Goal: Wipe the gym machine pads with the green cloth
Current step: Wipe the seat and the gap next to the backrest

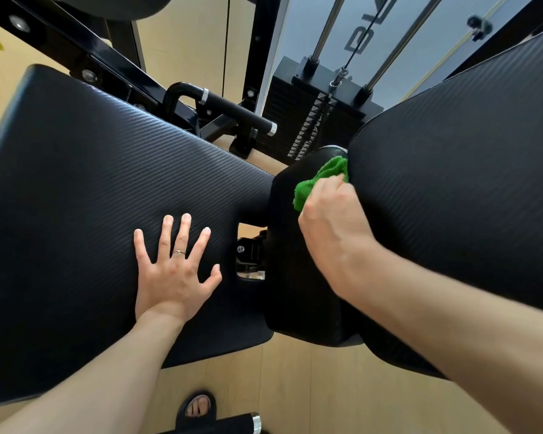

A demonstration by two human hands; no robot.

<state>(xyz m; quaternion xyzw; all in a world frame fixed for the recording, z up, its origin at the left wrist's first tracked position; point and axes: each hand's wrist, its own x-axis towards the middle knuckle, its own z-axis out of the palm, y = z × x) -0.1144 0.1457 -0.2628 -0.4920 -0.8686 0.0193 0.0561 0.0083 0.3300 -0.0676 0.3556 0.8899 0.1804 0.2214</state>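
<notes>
Nearest, at six o'clock, a foot in a black open-toed sandal (198,409) stands on the pale wooden floor (311,389), just beside a black roller bar with a chrome end cap (245,423). Both bare forearms reach up from the lower edge. The left hand (176,270), at about seven o'clock from centre, lies flat with its fingers spread wide on the large black ribbed vinyl pad (76,198) that fills the nine o'clock side; a thin ring sits on one finger. Just to its three o'clock side, in the gap between the pads, a black metal bracket with a bolt (248,252) shows. The right hand (333,220), at about three o'clock from centre, is curled around the bunched green terry cloth (320,180) and presses it down on the smooth black centre pad (289,292), with the cloth sticking out past the knuckles toward twelve o'clock and touching the edge of the second big black ribbed pad (467,167) on the three o'clock side. Farther off, toward eleven o'clock, a black padded handle with chrome collars (232,111) juts from the black steel frame (85,51). Beyond, at one o'clock, the black weight stack (298,120) sits under two chrome guide rods (326,26) and a cable (355,51), with a pale lettered shield panel (389,51) behind.
</notes>
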